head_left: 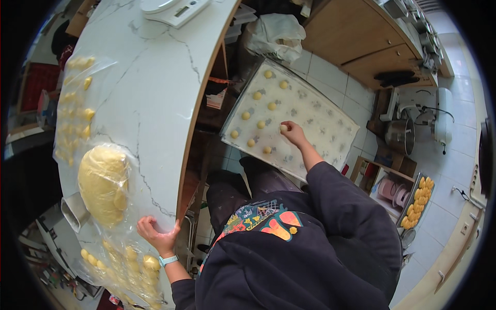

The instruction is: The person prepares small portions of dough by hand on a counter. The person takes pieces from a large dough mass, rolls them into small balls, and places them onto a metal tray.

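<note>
Along the table (155, 98) edge the left hand (159, 237) spreads; the right grip (284, 128) pinches a dough ball (283, 127) over a tray (326, 116).

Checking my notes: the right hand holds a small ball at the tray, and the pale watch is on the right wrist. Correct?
No: the head view shows the pale watch on the left wrist. The right hand does hold a small ball at the tray.

It was a baking kitchen: a digital scale (181, 11) and a plastic-covered dough mass (106, 173) sat on the marble-patterned desk (160, 98), dough balls (261, 124) dotted a lined tray (325, 124), and a stand mixer (443, 116) stood near wooden cabinets (356, 41).
</note>
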### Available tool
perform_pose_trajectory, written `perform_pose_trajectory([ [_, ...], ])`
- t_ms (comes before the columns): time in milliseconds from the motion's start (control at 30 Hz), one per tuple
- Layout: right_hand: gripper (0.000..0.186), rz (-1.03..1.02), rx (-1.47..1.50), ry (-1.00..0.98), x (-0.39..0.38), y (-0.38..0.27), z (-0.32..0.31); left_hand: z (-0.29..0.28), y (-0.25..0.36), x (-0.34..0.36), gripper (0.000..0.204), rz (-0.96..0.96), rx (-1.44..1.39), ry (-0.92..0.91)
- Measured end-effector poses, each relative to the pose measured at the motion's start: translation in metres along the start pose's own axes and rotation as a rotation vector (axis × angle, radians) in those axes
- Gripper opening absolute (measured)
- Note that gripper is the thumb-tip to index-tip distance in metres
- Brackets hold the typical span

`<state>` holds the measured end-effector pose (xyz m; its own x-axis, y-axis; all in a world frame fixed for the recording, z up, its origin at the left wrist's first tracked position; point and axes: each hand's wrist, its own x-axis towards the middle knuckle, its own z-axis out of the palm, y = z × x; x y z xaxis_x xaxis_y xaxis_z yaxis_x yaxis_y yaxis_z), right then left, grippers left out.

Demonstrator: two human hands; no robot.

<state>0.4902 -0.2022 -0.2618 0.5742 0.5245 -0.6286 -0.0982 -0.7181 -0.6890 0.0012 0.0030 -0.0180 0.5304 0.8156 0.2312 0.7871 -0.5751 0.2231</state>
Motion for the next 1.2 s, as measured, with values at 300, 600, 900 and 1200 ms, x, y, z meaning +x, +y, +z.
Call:
perform_pose_trajectory([
  [300, 0.049, -0.349, -0.416, 0.332, -0.001, 0.024, 0.025, 0.000, 0.003, 0.007, 0.061, -0.036, -0.022, -0.015],
  [600, 0.017, -1.270, -0.014, 0.260, -0.059, -0.316, 0.091, -0.008, 0.010, 0.008, 0.065, -0.102, -0.011, -0.033],
  [900, 0.044, -1.390, -0.710, 0.212, 0.032, -0.508, 0.286, -0.019, 0.011, 0.018, 0.066, -0.162, -0.092, -0.014],
  [1200, 0.026, -1.101, -0.271, 0.204, 0.078, -0.585, 0.312, -0.021, 0.009, 0.021, 0.064, -0.157, -0.146, -0.017],
])
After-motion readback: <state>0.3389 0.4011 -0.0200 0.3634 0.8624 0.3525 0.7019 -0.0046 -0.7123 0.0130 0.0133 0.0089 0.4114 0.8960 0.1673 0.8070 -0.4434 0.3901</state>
